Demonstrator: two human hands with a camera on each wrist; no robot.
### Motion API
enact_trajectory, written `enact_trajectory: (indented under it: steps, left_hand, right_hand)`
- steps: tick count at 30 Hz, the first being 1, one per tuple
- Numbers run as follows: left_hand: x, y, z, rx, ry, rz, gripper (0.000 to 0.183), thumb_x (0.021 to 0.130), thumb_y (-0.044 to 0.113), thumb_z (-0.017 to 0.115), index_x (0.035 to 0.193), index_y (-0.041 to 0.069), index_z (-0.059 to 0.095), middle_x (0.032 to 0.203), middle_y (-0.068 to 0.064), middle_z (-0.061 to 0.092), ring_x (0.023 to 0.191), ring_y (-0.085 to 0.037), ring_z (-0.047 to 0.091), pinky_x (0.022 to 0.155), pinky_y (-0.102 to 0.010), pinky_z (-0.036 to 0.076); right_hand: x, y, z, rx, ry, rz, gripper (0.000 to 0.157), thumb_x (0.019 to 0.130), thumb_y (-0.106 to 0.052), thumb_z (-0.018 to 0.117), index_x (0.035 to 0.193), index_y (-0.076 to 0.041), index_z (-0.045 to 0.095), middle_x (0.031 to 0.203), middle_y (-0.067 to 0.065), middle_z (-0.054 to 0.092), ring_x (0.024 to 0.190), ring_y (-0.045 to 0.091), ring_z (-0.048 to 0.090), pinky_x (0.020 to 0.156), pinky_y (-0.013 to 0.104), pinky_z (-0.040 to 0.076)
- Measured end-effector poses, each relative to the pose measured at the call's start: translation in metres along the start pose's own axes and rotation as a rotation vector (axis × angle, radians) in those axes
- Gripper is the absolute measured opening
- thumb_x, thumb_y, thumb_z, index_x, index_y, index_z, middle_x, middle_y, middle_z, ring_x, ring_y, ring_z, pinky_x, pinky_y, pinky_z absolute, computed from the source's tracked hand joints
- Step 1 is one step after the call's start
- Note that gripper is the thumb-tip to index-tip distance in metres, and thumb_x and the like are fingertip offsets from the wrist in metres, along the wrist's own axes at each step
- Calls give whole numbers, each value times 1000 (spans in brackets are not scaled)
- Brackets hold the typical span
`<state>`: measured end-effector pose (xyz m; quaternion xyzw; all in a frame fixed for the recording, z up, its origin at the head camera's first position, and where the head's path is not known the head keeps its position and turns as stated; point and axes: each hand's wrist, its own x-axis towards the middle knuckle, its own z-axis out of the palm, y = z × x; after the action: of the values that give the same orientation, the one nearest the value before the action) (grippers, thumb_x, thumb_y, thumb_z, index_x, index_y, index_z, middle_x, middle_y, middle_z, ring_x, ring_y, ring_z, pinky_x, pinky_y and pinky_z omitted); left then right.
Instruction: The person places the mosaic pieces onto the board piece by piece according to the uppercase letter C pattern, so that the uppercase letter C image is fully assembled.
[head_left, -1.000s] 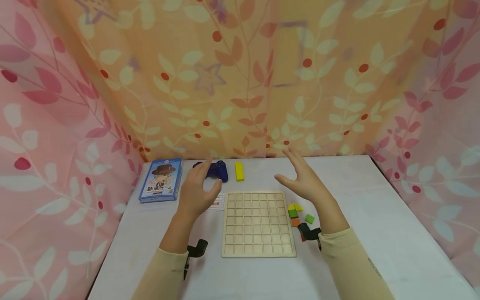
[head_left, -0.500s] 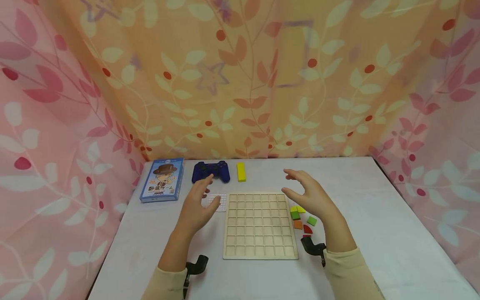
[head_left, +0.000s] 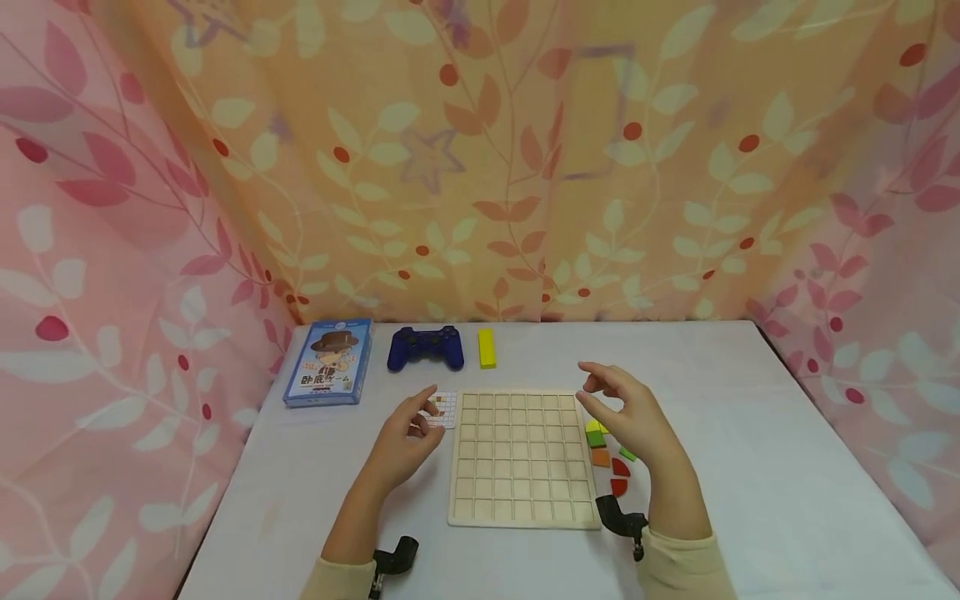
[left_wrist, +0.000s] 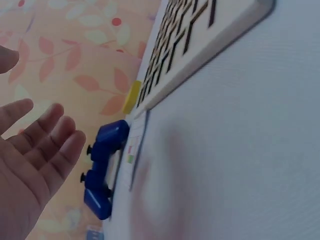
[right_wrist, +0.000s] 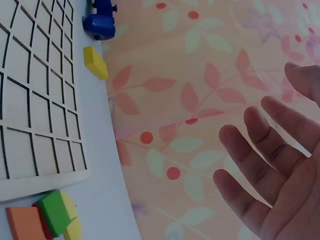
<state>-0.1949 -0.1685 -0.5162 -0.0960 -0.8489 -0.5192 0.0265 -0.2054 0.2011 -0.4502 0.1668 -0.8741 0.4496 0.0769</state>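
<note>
Both hands poised above a white-covered table [head_left: 787, 467], on either side of a wooden grid board [head_left: 522, 468]. The left hand [head_left: 405, 442] is near the board's left edge, above a printed grid card [head_left: 447, 410]; the right hand [head_left: 628, 421] is by the upper right corner. Each grip is moderately wide, fingers loosely bent, thumb apart, nothing held. The coloured pieces lie just beside the board's right edge: yellow rounded pieces [head_left: 592, 426], a green square [head_left: 596, 439], an orange square [head_left: 601, 458] and two red quarter-rounds [head_left: 621, 467]. A second green piece [head_left: 628, 454] is partly covered by the right forearm. In the right wrist view, red shows beneath the green square, though whether the two are stacked cannot be told. Behind stand a blue game controller [head_left: 426, 348], a yellow block [head_left: 487, 348] and a blue game box [head_left: 328, 362].

Likely faults: the crowded pieces could be knocked apart if the right forearm or its black camera mount [head_left: 621, 518] dips among them; the card could slide if the left fingers brush it.
</note>
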Motion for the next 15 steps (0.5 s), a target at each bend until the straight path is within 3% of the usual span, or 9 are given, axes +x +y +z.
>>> enact_trajectory:
  steps: [4,8,15]
  left_hand:
    - [0,-11,8,-91,-80,-5,65,92,5,72,152,17,50,110,-9,63,86,-19,56,76,-26,48]
    - [0,-21,14,-171,-174,18,62,91,-2,70,150,6,51,100,-8,62,79,-16,54,67,-22,45]
    - [3,-34,15,-167,-213,-34,61,89,2,75,146,4,54,89,-5,60,66,-10,50,59,-21,41]
  right_hand:
    - [-8,8,3,-15,17,54,44,97,-18,73,139,-9,63,99,-1,60,90,18,57,84,37,51]
    - [-11,15,4,-35,24,116,41,97,-21,73,136,-10,65,95,0,54,72,16,45,62,27,41]
    - [-5,26,7,-21,5,180,42,97,-28,74,134,-10,65,92,3,50,65,14,39,57,28,35]
